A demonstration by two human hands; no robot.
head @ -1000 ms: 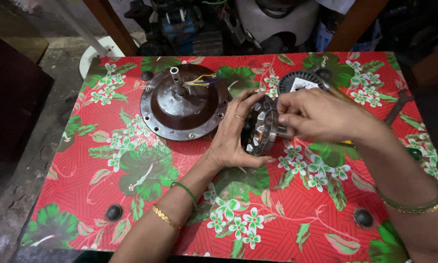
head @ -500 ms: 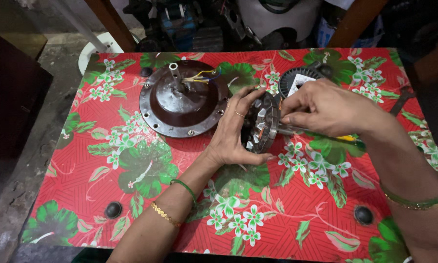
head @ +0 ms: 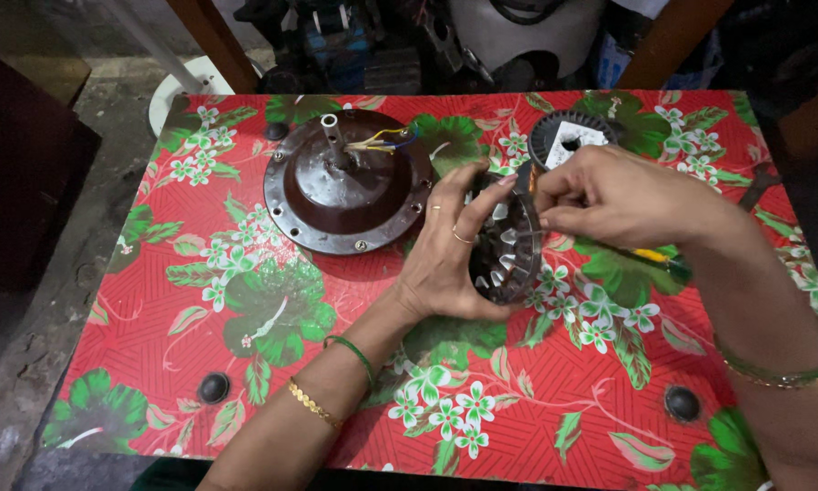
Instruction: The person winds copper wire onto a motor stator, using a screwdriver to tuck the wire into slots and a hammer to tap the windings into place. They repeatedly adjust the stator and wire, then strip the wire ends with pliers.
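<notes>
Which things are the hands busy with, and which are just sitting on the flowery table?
In use:
- left hand holding the slotted metal ring
- right hand pinching at the ring's edge

Just lying about:
- brown round motor cover
- small dark round part
- flowery table

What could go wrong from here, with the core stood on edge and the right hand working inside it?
1. The left hand alone props the metal core on its edge on the table; if the grip loosens, it may roll or tip.
2. The right hand pinches something thin at the core's teeth; a slip could scrape the fingers.
3. The motor cover lies close by with loose wires on top; a toppling core could strike them.
</notes>
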